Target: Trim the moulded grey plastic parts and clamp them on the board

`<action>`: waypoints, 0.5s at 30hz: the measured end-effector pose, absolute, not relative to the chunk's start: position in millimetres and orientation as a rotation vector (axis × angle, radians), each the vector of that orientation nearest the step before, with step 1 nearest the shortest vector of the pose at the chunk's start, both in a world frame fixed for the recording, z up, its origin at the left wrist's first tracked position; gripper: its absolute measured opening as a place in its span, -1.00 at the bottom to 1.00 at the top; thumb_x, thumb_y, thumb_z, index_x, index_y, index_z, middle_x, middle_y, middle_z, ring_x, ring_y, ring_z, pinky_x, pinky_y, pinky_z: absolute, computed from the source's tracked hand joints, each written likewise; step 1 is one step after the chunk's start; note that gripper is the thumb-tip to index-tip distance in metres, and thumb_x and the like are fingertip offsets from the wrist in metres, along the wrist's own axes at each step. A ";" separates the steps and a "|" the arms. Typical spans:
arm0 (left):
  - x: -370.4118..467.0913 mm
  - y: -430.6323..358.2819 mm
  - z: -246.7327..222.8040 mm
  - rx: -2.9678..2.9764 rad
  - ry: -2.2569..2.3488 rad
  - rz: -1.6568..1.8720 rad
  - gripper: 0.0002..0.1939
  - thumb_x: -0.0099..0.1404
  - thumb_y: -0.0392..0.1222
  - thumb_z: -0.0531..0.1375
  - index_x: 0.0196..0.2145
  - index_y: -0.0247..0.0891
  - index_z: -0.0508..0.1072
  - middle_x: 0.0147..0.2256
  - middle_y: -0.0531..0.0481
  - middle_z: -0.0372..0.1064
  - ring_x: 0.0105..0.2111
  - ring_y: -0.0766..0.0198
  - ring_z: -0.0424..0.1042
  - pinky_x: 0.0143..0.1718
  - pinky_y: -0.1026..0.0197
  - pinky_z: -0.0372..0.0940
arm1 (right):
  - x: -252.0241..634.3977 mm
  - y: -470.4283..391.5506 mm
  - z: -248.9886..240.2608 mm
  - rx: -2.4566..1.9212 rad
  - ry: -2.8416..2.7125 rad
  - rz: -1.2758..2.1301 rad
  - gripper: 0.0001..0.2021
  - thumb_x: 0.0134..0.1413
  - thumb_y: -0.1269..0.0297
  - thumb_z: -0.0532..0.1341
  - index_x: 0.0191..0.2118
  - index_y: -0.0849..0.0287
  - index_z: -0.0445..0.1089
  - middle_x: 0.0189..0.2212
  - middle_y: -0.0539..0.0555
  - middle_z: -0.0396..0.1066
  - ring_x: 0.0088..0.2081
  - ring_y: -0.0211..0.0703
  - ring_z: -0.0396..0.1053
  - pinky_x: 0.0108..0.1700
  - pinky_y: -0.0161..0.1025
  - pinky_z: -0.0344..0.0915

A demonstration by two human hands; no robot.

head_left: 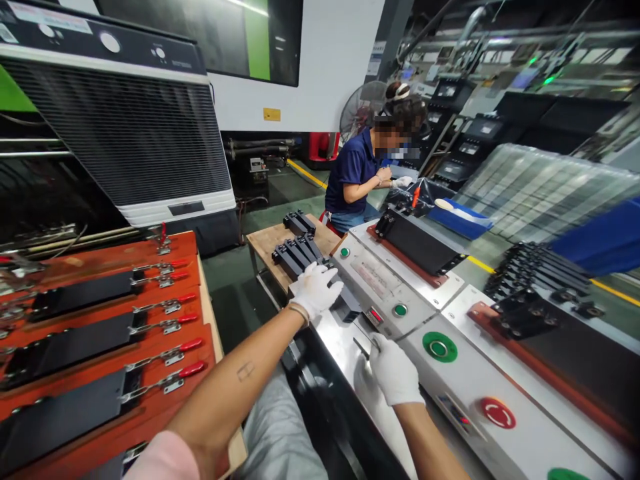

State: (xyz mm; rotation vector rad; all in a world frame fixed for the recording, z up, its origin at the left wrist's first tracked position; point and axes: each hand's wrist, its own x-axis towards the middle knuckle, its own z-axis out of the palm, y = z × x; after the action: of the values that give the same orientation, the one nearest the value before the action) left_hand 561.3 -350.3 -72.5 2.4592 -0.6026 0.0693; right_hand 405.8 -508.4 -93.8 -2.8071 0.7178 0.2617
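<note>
My left hand (315,291), in a white glove, reaches forward over a long black plastic part (347,305) on the steel ledge. Its fingers are bent over the part's far portion and hide some of it. Closer to me, my right hand (396,371), also gloved, is closed around a small tool with a thin dark flat end (362,348); the fist covers the rest. Beyond my left hand, several similar black parts (297,255) lie on a wooden table (265,243).
A co-worker (357,167) sits ahead. On my right, a grey machine (373,277) carries green buttons, a red stop button (498,413) and black parts on fixtures. To my left, orange fixtures (165,393) with red-handled clamps hold black panels. A large black-grilled unit (135,133) stands behind them.
</note>
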 end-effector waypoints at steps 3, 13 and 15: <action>526.5 -345.4 -83.1 2.393 -0.539 0.097 -0.52 0.30 -0.04 0.15 0.12 -0.26 0.46 0.06 -0.12 0.45 0.19 0.03 0.22 0.31 0.02 0.02 | 378.5 -491.9 -121.7 -2.796 0.689 0.321 -0.56 0.31 0.03 -0.01 0.10 0.06 0.44 -0.02 0.22 0.43 -0.07 0.03 0.49 -0.15 -0.20 0.36; 424.8 -274.4 -81.0 1.974 -0.260 0.075 -0.53 0.31 -0.07 0.12 0.12 -0.29 0.44 0.15 -0.20 0.37 0.20 0.05 0.29 0.30 -0.04 0.10 | 367.8 -470.9 -82.1 -2.409 0.410 -0.377 -0.73 0.15 0.22 0.07 -0.36 0.05 0.53 -0.38 0.07 0.51 -0.29 0.01 0.45 -0.22 -0.17 0.39; 389.5 -254.4 -83.6 1.874 -0.199 -0.041 -0.53 0.31 0.00 0.12 0.11 -0.21 0.45 0.11 -0.14 0.42 0.14 0.05 0.37 0.27 -0.06 0.15 | 413.8 -495.8 -35.2 -2.347 0.441 -0.586 -0.66 0.19 0.11 0.02 -0.19 0.11 0.51 -0.27 0.09 0.52 -0.24 -0.02 0.42 -0.16 -0.17 0.36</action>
State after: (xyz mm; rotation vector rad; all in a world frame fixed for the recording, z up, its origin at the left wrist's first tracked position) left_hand 389.5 -254.4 -83.6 1.8744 -0.1988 -0.0415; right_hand 413.8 -495.8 -35.2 -2.3467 0.4406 -0.5863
